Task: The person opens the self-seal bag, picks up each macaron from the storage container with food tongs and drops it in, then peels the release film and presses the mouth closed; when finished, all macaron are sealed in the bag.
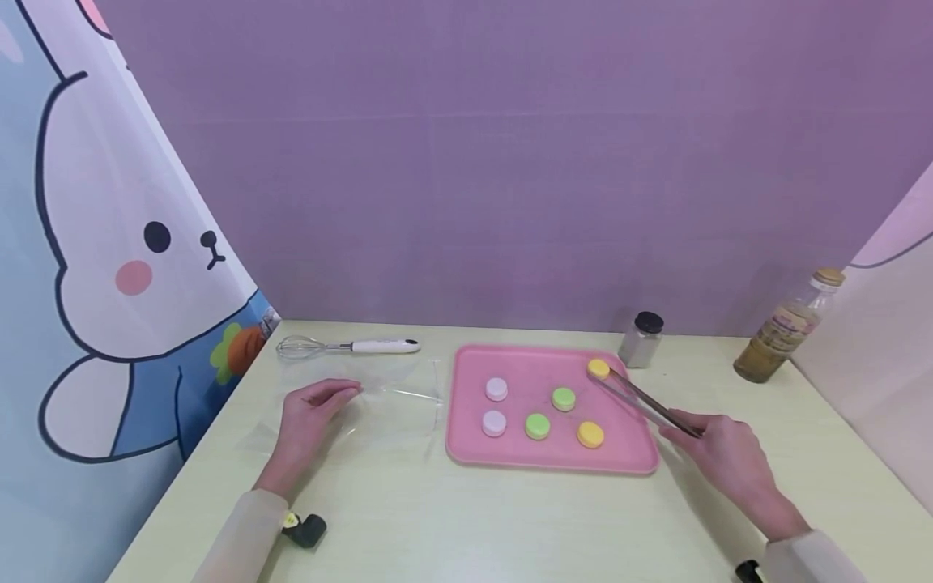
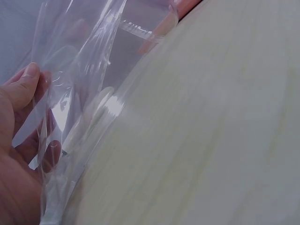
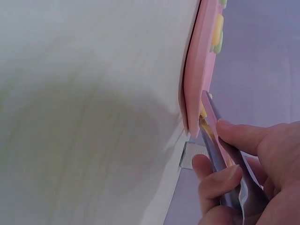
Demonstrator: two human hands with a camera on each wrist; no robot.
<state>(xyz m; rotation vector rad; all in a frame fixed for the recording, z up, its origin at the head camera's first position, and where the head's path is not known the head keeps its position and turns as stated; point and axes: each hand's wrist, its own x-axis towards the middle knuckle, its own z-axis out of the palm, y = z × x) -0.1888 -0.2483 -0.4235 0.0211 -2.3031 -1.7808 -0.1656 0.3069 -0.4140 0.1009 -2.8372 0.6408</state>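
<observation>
My left hand (image 1: 313,421) pinches the edge of a clear plastic bag (image 1: 397,405) between thumb and fingers. In the left wrist view the bag (image 2: 79,89) hangs wrinkled beside the fingertips. My right hand (image 1: 725,453) grips a pair of metal tongs (image 1: 656,405), thumb on one arm and fingers curled on the other. The tong tips stand on either side of a yellow macaron (image 1: 598,369) at the far right corner of the pink tray (image 1: 496,455). On the tray also lie another yellow macaron (image 1: 590,435), two green macarons (image 1: 538,427) and two lilac macarons (image 1: 494,423).
A whisk with a white handle (image 1: 385,346) lies behind the bag. Behind the tray's right corner stands a small jar with a black lid (image 1: 641,340). A corked bottle (image 1: 783,332) stands at the far right. A purple backdrop (image 1: 466,178) rises along the table's back edge.
</observation>
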